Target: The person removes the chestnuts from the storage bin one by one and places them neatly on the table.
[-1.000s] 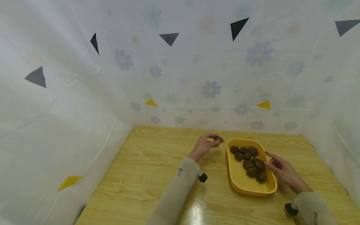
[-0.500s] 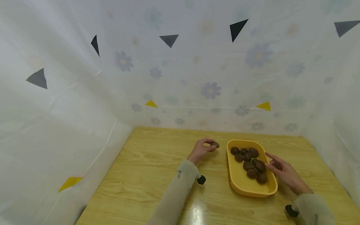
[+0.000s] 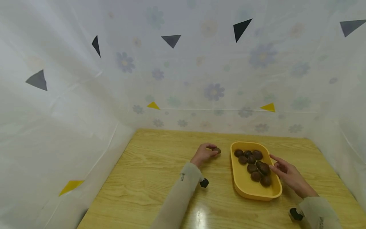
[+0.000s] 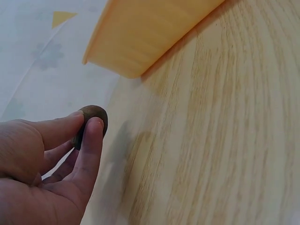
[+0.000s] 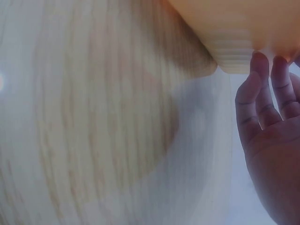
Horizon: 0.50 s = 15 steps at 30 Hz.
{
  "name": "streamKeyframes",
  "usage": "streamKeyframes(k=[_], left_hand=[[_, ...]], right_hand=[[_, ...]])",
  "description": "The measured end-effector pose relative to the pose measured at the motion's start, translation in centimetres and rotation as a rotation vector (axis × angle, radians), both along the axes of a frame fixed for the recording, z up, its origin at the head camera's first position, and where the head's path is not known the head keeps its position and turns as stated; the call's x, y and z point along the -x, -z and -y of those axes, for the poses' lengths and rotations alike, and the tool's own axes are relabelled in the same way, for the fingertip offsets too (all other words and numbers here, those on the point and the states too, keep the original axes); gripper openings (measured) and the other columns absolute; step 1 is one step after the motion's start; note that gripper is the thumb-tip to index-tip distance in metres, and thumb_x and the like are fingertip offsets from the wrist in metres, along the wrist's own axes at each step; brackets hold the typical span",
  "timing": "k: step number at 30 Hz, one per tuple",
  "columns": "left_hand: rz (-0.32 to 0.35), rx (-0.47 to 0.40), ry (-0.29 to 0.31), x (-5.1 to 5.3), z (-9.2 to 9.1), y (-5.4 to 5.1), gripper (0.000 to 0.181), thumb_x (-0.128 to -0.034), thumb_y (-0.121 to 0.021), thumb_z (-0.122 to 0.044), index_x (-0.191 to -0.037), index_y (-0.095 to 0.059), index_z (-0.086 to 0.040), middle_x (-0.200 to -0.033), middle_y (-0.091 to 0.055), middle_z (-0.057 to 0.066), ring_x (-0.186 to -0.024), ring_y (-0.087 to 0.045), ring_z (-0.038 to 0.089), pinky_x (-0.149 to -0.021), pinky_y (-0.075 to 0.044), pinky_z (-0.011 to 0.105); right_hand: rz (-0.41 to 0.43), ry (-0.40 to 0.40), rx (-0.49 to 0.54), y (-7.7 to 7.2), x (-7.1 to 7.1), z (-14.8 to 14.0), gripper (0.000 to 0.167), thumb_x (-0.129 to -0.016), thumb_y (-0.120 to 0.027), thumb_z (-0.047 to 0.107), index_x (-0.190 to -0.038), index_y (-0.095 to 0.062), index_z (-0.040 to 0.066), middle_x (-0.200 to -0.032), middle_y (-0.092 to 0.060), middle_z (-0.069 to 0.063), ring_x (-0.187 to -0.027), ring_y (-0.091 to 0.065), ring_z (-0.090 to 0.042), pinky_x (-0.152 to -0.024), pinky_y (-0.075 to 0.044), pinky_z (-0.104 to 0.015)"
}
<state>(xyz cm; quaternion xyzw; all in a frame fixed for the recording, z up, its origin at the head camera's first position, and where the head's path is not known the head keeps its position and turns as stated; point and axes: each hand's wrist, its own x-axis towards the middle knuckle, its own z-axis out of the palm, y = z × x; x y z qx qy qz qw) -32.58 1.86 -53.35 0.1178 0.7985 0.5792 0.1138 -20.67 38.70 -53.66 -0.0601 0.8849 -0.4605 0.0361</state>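
My left hand (image 3: 203, 154) pinches a smooth, dark brown rounded piece (image 3: 217, 150) between thumb and fingers, left of the yellow tray (image 3: 243, 184). Close up in the left wrist view, the piece (image 4: 95, 114) has a domed top and hangs just over the table; whether it is a pebble or a chestnut I cannot tell. Several similar dark brown pieces (image 3: 264, 169) lie in the tray, mostly at its back and right. My right hand (image 3: 291, 176) holds the tray's right rim, thumb over the edge. In the right wrist view its fingers (image 5: 260, 61) meet the outer wall.
A light wood-grain table (image 3: 148, 165) carries the tray. White flowered sheeting (image 3: 186, 79) with dark and yellow triangles surrounds the back and sides. A black wrist device (image 3: 204, 183) sits below the left cuff and another (image 3: 296, 214) by the right cuff.
My left hand has moved slightly left and down with the brown piece, away from the tray. The right hand and the tray have stayed in place.
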Motion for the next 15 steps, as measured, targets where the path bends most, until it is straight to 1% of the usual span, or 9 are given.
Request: streamKeyframes(k=[4,8,11,15], left_hand=[[0.033,-0.028,0.016,0.16,-0.01,0.49,0.028,-0.0966,-0.073,-0.005,-0.124,-0.071,-0.001,-0.123,-0.069,0.015,-0.106,-0.07,0.024,-0.088,-0.06,0.031],[0.072,-0.063,0.018,0.24,-0.06,0.85,0.029,-0.0969,-0.072,-0.004,-0.125,-0.07,0.001,-0.123,-0.068,0.017,-0.101,-0.072,0.023,-0.084,-0.061,0.03],[0.088,-0.087,0.016,0.21,-0.14,0.92,0.03,-0.0964,-0.071,0.0,-0.126,-0.068,0.003,-0.122,-0.068,0.019,-0.098,-0.073,0.025,-0.083,-0.062,0.031],[0.1,-0.086,0.013,0.1,-0.12,0.85,0.03,-0.0961,-0.07,0.003,-0.126,-0.068,0.005,-0.12,-0.069,0.021,-0.099,-0.074,0.031,-0.083,-0.063,0.034]], right_hand=[[0.002,-0.004,0.004,-0.06,-0.04,0.01,0.069,-0.111,-0.051,0.036,-0.165,-0.023,0.004,-0.107,-0.058,-0.009,-0.084,-0.056,-0.01,-0.066,-0.046,-0.029],[-0.005,-0.001,-0.015,-0.09,0.04,-0.04,0.069,-0.111,-0.051,0.037,-0.165,-0.023,0.005,-0.108,-0.058,-0.009,-0.086,-0.056,-0.008,-0.067,-0.047,-0.028],[-0.006,0.0,-0.02,0.0,0.11,-0.11,0.069,-0.111,-0.051,0.037,-0.165,-0.023,0.006,-0.109,-0.058,-0.009,-0.087,-0.056,-0.007,-0.067,-0.046,-0.027],[0.005,0.002,-0.017,0.2,0.13,-0.17,0.07,-0.11,-0.051,0.038,-0.165,-0.022,0.006,-0.11,-0.058,-0.009,-0.088,-0.057,-0.007,-0.068,-0.047,-0.027]])
